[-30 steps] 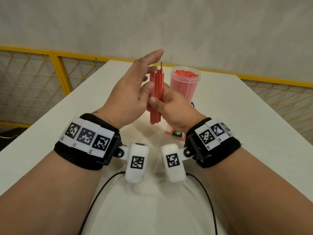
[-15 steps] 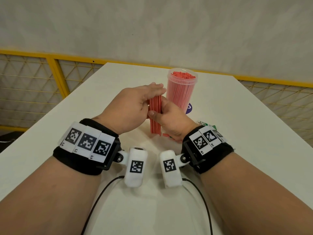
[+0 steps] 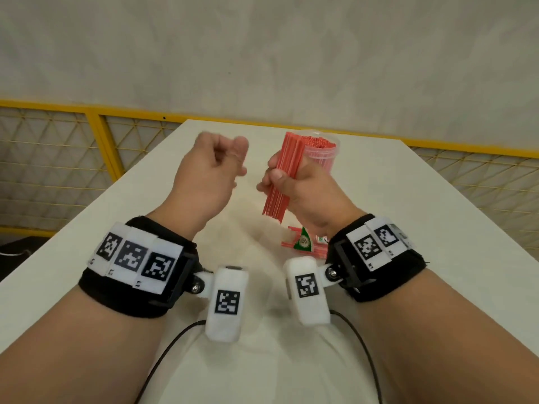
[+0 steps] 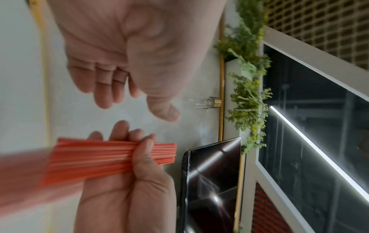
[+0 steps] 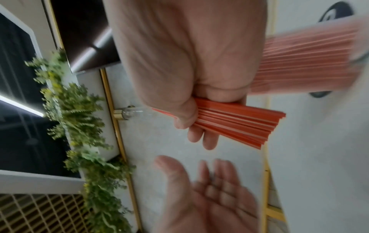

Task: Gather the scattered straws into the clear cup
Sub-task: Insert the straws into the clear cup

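**Holding the squared bundle alone, left hand off**

Comparing with half a second ago: both hands were closed together on the bundle of straws, low over the table. Now my left hand is away to the left, clear of the straws, and the bundle is higher, its top level with the rim of the clear cup. I judge the evening-up done and the drop into the cup next.

Right hand: thumb across the front of the bundle, fingers wrapped behind, gripping near the middle. Straws stand nearly upright, tilted slightly, just in front of the cup. The cup already looks packed with red straws.

Left hand: holds nothing, fingers loosely curled, palm toward the bundle, raised off the table.

More straws lie on the table below my right wrist with a green-printed wrapper, so gathering is not finished.
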The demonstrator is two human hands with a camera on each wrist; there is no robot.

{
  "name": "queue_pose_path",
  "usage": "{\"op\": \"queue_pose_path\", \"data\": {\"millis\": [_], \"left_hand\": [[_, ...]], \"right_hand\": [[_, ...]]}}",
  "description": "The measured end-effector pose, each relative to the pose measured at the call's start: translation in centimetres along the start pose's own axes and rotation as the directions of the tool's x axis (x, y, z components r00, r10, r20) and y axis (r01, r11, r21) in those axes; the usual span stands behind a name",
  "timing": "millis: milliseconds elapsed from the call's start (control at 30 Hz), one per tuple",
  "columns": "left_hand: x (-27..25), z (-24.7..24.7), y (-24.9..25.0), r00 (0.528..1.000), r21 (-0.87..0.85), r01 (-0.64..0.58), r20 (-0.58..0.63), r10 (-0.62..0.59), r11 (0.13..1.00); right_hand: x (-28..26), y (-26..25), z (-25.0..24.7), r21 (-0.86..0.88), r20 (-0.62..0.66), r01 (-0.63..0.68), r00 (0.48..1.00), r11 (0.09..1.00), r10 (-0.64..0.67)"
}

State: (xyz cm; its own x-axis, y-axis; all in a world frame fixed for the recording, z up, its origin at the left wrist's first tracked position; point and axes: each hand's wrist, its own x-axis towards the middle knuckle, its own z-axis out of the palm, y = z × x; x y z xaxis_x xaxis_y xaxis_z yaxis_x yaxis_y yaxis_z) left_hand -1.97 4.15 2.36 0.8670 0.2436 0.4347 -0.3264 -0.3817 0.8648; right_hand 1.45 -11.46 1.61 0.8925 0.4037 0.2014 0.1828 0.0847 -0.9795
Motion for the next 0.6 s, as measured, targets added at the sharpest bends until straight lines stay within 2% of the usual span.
{"op": "queue_pose_path", "data": {"millis": [67, 100, 267, 367, 533, 600], "left_hand": [[0.7, -0.2, 0.6, 0.976, -0.009, 0.151, 0.162, -0.147, 0.989], [1.2, -0.3, 0.9, 0.952, 0.038, 0.168, 0.252, -0.173, 0.985], [4.3, -0.1, 2.7, 0.787, 0.13, 0.137, 0.588, -0.187, 0.982], [5.5, 0.8, 2.9, 0.697, -0.015, 0.185, 0.707, -0.121, 0.983], [6.9, 3.3, 2.9, 0.673, -0.227, 0.271, 0.739, -0.016, 0.936], [7.1, 4.4, 2.7, 0.691, -0.3, 0.323, 0.723, -0.007, 0.897]], "right_hand": [[0.5, -2.3, -0.8, 0.085, 0.009, 0.048, 0.999, 0.995, -0.049], [0.8, -3.4, -1.2, 0.113, 0.019, 0.074, 0.997, 0.991, -0.076], [2.1, -7.2, -2.5, 0.19, 0.118, 0.076, 0.988, 0.979, -0.1], [2.9, -7.8, -3.1, 0.178, 0.144, 0.046, 0.987, 0.983, -0.072], [4.2, -7.6, -3.6, 0.202, 0.159, -0.037, 0.987, 0.979, 0.004], [4.9, -7.4, -3.9, 0.17, 0.133, -0.034, 0.991, 0.985, 0.011]]}}
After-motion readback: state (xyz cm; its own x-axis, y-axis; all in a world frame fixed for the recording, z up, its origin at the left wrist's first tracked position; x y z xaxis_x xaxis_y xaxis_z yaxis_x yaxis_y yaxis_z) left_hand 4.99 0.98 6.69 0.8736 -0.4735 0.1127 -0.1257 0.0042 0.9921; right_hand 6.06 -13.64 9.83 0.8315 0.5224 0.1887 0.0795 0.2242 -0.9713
